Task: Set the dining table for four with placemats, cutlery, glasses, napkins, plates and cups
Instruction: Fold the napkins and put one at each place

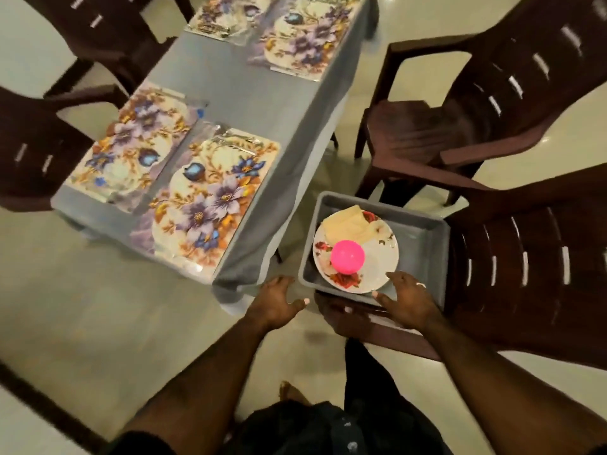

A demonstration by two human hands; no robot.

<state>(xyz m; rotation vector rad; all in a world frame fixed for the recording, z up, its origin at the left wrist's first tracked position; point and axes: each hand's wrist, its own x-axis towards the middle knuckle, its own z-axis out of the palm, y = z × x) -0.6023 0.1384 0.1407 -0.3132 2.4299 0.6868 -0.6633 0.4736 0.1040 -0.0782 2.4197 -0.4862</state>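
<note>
Left hand (277, 300) and right hand (405, 298) reach forward, fingers spread, holding nothing.

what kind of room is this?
Probably a home dining area: a table under a grey cloth with floral placemats, dark plastic chairs around it, and a grey tub of floral plates on one chair.

Four dark brown plastic chairs in view: one at upper left (108, 31), one at left edge (36, 149), one at upper right (476, 103), one at lower right (532, 274). Grey plastic tub (423, 238) sits on the lower-right chair's seat. Grey tablecloth (262, 103) drapes over the table edges. Glossy pale tiled floor (98, 307) underneath.
</note>
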